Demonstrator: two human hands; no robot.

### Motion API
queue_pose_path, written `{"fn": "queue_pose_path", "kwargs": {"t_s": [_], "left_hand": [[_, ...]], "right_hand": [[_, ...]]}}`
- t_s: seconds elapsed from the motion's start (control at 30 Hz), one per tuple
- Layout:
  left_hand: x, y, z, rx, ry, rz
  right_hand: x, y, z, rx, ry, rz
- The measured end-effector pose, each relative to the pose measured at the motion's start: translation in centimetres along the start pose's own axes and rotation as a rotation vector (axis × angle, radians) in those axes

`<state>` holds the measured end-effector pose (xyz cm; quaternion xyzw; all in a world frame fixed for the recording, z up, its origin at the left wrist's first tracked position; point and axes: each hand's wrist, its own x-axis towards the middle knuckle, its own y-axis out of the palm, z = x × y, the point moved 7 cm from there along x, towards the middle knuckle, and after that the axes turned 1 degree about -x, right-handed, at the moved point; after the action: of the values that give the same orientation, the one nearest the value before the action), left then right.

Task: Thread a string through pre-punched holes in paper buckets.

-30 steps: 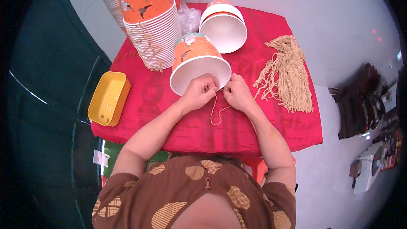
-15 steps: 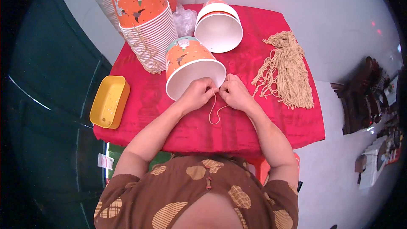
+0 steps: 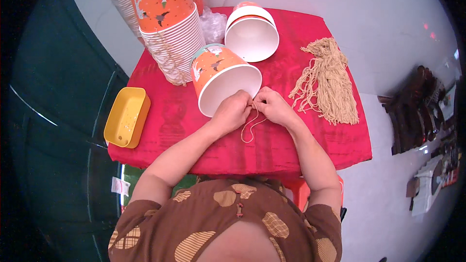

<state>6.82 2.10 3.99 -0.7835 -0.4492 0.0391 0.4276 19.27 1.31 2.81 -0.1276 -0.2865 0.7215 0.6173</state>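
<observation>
An orange paper bucket [image 3: 216, 70] with a white inside lies on its side, its open mouth tilted toward me. At the lower right of its rim, my left hand [image 3: 234, 110] and my right hand [image 3: 272, 106] meet with fingers pinched together. A thin tan string [image 3: 243, 136] runs between them, and a loose loop of it hangs down onto the red cloth. The fingertips and part of the rim hide where the string meets the bucket. My left hand covers a piece of the bucket's mouth.
A tall stack of nested paper buckets [image 3: 172, 43], wrapped with string, stands at the back left. More buckets [image 3: 252, 39] lie behind the one I work at. A bundle of tan strings [image 3: 332, 85] rests at right, a yellow plastic tray [image 3: 116, 116] at left, on the red tablecloth [image 3: 167, 131].
The bucket has shifted slightly to the right, its mouth turning a little. Both hands have moved slightly right with it and stay pinched on the string; the hanging loop has changed shape.
</observation>
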Motion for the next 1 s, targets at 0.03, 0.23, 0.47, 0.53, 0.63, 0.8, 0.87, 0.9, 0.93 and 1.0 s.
{"fn": "queue_pose_path", "kwargs": {"t_s": [0.03, 0.23, 0.47, 0.53, 0.63, 0.8, 0.87, 0.9, 0.93, 1.0], "left_hand": [[0.0, -0.1, -0.4, 0.047, 0.048, -0.032], [-0.1, 0.4, -0.2, 0.176, 0.129, -0.069], [0.0, -0.2, -0.4, 0.092, 0.118, -0.068], [0.2, -0.1, -0.1, 0.079, 0.09, -0.038], [0.1, -0.2, 0.3, 0.021, 0.052, -0.026], [0.1, -0.6, 0.8, -0.076, 0.089, -0.089], [0.3, -0.8, 1.7, -0.212, -0.026, -0.074], [0.5, -1.0, 1.9, -0.214, -0.029, -0.076], [0.6, -0.8, 2.9, -0.292, -0.14, -0.046], [0.7, -0.7, 3.6, -0.374, -0.254, -0.018]], "right_hand": [[0.0, 0.1, -0.2, -0.017, 0.012, 0.017], [0.1, -0.1, 0.1, -0.049, -0.021, -0.009], [-0.7, -0.5, 0.4, 0.325, 0.364, -0.009], [-0.8, -0.2, 0.0, 0.395, 0.379, -0.033], [-1.1, 0.3, 0.5, 0.306, 0.411, -0.004], [-0.2, 0.5, -0.2, 0.058, 0.17, -0.096], [-0.2, 0.3, 0.3, -0.015, 0.108, -0.132], [-0.4, 0.2, 0.6, -0.072, 0.109, -0.138], [-0.4, 0.1, 0.7, -0.129, 0.11, -0.145], [-0.4, 0.3, 0.9, -0.139, 0.085, -0.145]]}}
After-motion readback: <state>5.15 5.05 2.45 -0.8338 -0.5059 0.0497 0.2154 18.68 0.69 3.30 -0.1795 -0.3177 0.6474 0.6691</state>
